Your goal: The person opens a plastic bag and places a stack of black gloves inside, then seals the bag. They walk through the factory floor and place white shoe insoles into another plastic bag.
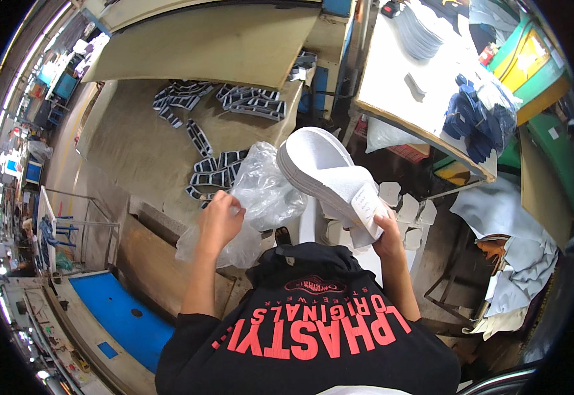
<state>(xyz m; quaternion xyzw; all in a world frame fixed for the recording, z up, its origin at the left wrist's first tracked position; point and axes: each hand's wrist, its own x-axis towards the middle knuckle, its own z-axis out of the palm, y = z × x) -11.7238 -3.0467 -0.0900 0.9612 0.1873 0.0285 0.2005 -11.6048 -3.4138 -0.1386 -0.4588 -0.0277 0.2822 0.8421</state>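
My right hand grips the near end of a stack of white shoe insoles, held tilted in front of my chest. A small white paper label with handwriting lies on top of the stack, by my right thumb. My left hand has its fingers curled in at the edge of a crumpled clear plastic bag. The bag hangs between my left hand and the insoles, and part of it drapes down beside my left wrist.
Dark, white-edged cut pieces lie on the tan work table ahead. White cut pieces sit beyond my right hand. A white table at far right carries stacked grey pieces and dark bundles. Pale sheets hang at right; a blue-topped bench stands left.
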